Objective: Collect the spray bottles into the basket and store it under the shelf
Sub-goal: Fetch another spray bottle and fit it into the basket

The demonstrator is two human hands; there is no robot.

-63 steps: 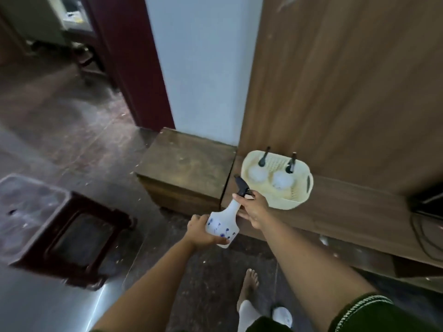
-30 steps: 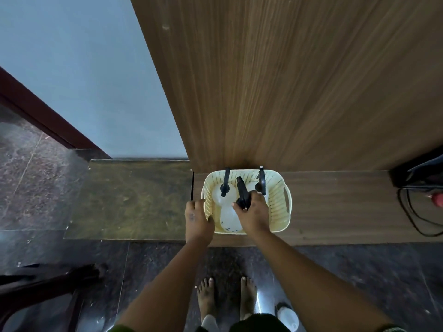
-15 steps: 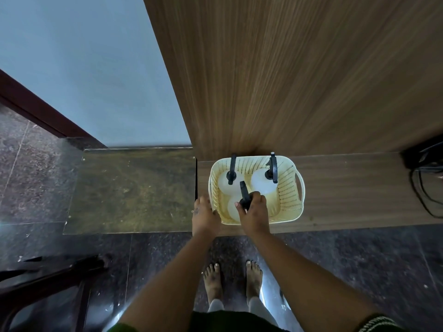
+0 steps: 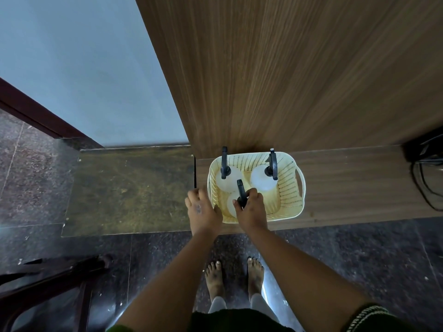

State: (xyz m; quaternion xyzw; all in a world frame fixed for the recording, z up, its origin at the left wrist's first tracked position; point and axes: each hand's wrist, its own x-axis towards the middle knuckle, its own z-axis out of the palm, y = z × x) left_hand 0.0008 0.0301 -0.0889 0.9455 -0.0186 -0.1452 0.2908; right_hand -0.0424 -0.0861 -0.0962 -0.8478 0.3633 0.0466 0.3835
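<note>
Head view is showing the right hand gripping the third spray bottle by its black trigger inside the cream basket on the wooden ledge; the left hand is clasping the basket's near-left rim.

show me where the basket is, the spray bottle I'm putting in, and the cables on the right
basket (image 4: 291, 188), head view, on its perforated right wall.
spray bottle being put in (image 4: 240, 190), head view, on its dark trigger head above the right hand.
cables (image 4: 425, 185), head view, on the black loop lying on the wooden ledge.
</note>
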